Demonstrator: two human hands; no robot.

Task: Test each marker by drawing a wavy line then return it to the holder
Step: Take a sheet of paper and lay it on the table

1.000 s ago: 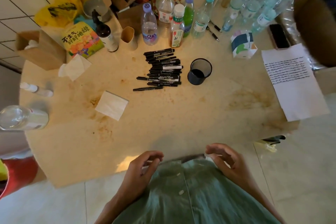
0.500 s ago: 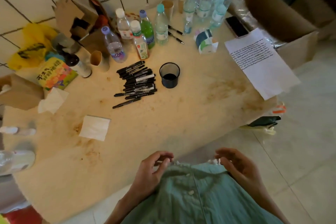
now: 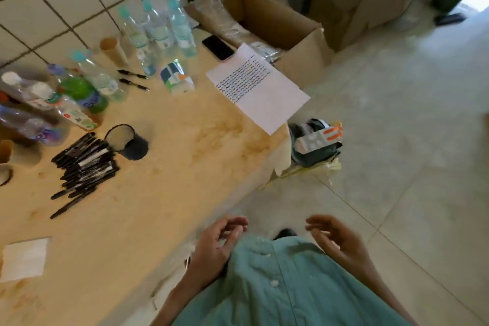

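Over on the left, a white napkin (image 3: 25, 259) lies flat near the tabletop (image 3: 164, 167) edge, likely kept for wiping ink. Just past it sits the pile of black markers (image 3: 84, 164), caps on, heaped side by side on the tabletop, with a few strays trailing off the near end; it looks like the untested stock, laid out where either hand can pick from it. Right beside the pile stands the dark mesh holder (image 3: 127, 141), upright and mouth open, and as far as one can tell through the blur there's nothing in it, so the returns have not begun. Behind them a cluster of bottles (image 3: 156, 32) lines the tiled wall, pushed back out of the working area, and two more pens (image 3: 133, 79) lie near them. Further right, the sheet of paper (image 3: 258, 87) rests with a corner hanging past the tabletop's end, its upper part already filled with rows of wavy lines and its lower half blank, room for more tests. A phone (image 3: 218, 47) sits just beyond it. Down at the bottom, the left hand (image 3: 218, 243) hovers at the shirt front with fingers loosely curled, holding nothing; the right hand (image 3: 334, 238) hangs likewise, relaxed and empty. Both are well apart from the markers, so the next move would be a reach leftward.
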